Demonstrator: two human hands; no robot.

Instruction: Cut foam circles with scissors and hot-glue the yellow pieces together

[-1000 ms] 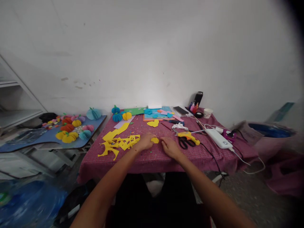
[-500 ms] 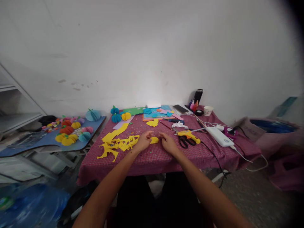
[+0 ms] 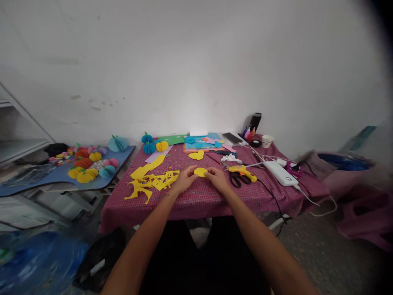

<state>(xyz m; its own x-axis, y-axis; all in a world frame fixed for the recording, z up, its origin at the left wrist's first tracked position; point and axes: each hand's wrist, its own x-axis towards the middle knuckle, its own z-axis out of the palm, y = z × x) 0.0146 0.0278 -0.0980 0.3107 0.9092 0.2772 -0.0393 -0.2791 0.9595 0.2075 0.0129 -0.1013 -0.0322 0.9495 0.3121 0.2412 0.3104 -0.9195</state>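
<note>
Between my two hands, just above the red checked cloth, is a yellow paper circle (image 3: pixel 201 172). My left hand (image 3: pixel 186 179) pinches its left edge, and my right hand (image 3: pixel 216 178) grips the right edge. Yellow paper scraps (image 3: pixel 153 182) lie to the left of my left hand. Beyond the circle rest more yellow cut pieces (image 3: pixel 196 155). A yellow glue gun (image 3: pixel 243 171) and black-handled scissors (image 3: pixel 236 179) lie to the right of my right hand.
Paper pumpkins (image 3: pixel 149 147) stand at the table's back left, and others (image 3: pixel 86 175) cover a blue side table (image 3: pixel 58 177). At the right are a white power bank (image 3: pixel 281 173), cables, a paper cup (image 3: pixel 267 141) and a black bottle (image 3: pixel 255 121). A phone (image 3: pixel 232 138) lies at the back.
Both hands have closed on the yellow circle, which now shows between them and was partly behind my left hand before. The whole view has shifted slightly.
</note>
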